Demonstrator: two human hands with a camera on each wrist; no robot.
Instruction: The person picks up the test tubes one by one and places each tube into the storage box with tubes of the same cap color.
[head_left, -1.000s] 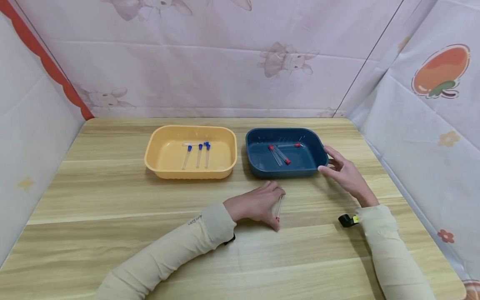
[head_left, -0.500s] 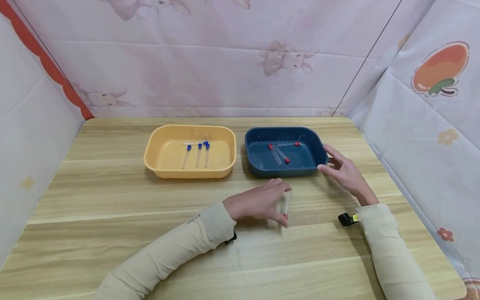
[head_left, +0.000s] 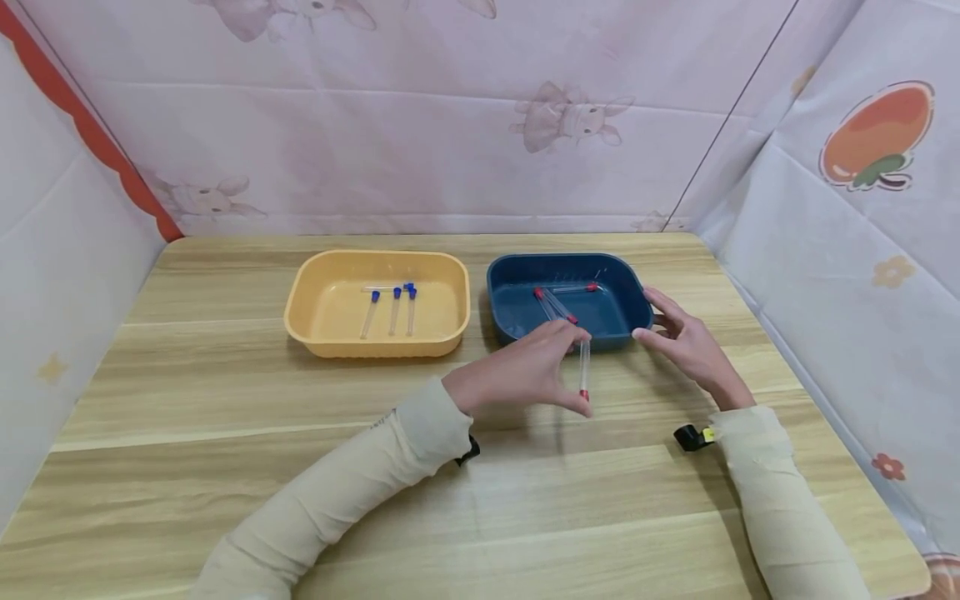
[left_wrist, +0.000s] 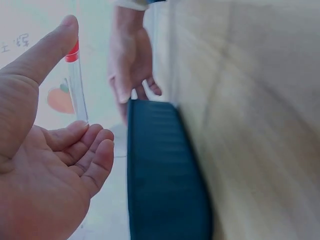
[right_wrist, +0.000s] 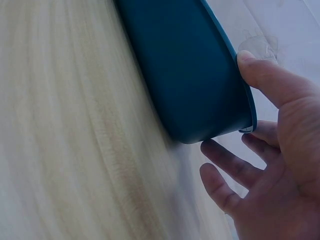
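My left hand (head_left: 525, 372) pinches a clear test tube (head_left: 585, 367) with a red cap by its two ends. The thumb is at the capped end, and the fingertips are at the other. The hand and tube are raised above the table, at the front rim of the dark blue tray (head_left: 502, 325); in the left wrist view the tube (left_wrist: 77, 92) is apart from the tray (left_wrist: 160, 175). My right hand (head_left: 693, 354) holds the tray's right end, thumb on the rim and fingers round the corner. Red-capped tubes (head_left: 573, 288) lie in the tray, partly hidden by my left hand.
Left of the blue tray stands a yellow tray (head_left: 322, 340) with several blue-capped tubes (head_left: 395, 310) in it. Both trays are near the back of the wooden table (head_left: 225, 450). Patterned cloth walls (head_left: 420, 158) enclose its back and sides.
My left hand has lifted the red-capped test tube off the table and moved it forward and slightly right, up to the blue tray's front rim. My right hand has stayed at the tray.
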